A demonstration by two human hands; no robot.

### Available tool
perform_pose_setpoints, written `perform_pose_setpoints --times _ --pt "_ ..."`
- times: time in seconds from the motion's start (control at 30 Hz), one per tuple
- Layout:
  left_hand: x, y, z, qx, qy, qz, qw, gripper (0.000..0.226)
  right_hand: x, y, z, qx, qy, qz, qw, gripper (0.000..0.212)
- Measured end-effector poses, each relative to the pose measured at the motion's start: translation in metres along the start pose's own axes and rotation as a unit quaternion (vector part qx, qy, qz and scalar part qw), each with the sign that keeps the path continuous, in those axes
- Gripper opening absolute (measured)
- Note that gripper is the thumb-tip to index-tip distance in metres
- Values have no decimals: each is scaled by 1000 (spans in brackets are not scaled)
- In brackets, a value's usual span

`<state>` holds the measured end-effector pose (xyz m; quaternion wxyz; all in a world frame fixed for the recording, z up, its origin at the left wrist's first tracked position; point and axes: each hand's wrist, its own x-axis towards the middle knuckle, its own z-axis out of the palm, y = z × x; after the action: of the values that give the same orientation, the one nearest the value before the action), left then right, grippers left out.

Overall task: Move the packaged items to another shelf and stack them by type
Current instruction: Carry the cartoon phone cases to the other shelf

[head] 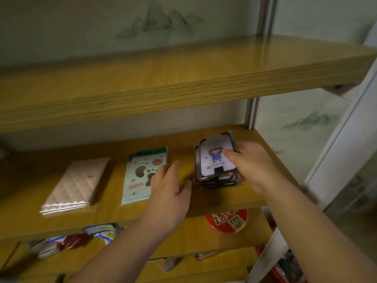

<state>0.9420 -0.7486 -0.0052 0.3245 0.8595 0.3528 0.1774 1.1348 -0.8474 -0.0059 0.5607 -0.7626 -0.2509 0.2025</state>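
Three piles of packaged items lie on the middle wooden shelf (114,219). At the left is a pink quilted pack (77,182). In the middle is a white pack with paw prints and a green top (140,174). At the right stands a stack of cartoon-figure packs (216,162). My right hand (251,162) grips the stack's top pack, thumb on its face and fingers round its right edge. My left hand (171,188) hovers between the paw-print pack and the stack, fingers apart, holding nothing and covering the paw-print pack's right edge.
An upper wooden shelf (183,78) hangs above, bare. Below, a lower shelf holds a red round tub (226,221) and several loose sachets (98,233). A white frame post (334,160) stands at the right, with a painted wall behind.
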Motion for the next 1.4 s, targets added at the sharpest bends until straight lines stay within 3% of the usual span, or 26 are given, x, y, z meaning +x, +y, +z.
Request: perform_pose_setpoints --times 0.13,0.3,0.4,0.53,0.73,1.1,1.4 --pt "-3 -7 -8 -16 19 -16 1000 58 5 4 9 -164 20 -41 985 2" --pt "-5 -16 -14 -21 26 -31 999 59 1 10 14 -273 52 -62 959 17" --pt "-7 -20 -17 -18 34 -19 999 58 -3 8 15 -312 76 -80 944 30" --pt "-12 -29 -26 8 54 26 998 57 -18 -1 20 -345 125 -172 914 41" --pt "-22 -60 -55 79 76 66 992 54 -55 -33 63 -292 15 -255 921 48" --pt "-74 -148 -159 177 136 66 973 55 -123 -74 178 -315 -52 -290 902 48" --pt "-167 -264 -292 174 192 -2 966 56 -196 -126 324 -339 -88 -312 883 51"
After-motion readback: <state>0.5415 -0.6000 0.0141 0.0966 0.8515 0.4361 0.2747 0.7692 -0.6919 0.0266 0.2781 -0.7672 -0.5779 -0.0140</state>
